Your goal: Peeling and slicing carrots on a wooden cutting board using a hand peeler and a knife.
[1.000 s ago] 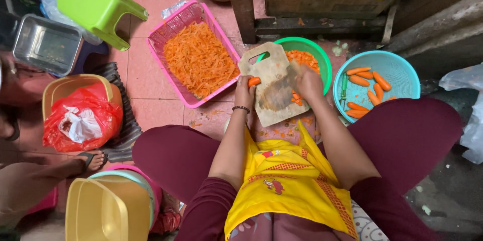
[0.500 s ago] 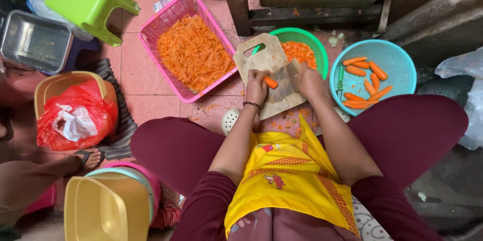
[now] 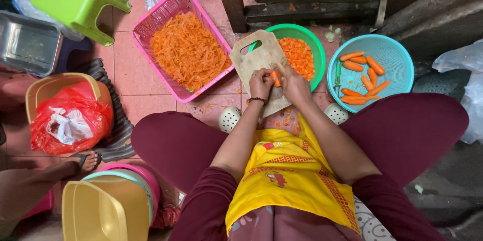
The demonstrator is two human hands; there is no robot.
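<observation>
Here both hands meet over the board: the left hand pinches a carrot piece steady while the right hand closes beside it, perhaps round a knife. The green bowl of cut bits sits just behind, the blue bowl of whole carrots alongside, both within reach.

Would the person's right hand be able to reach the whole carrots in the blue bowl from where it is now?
Probably yes: the right hand works at the cutting board, and the blue bowl sits open on that side, nothing between.
</observation>
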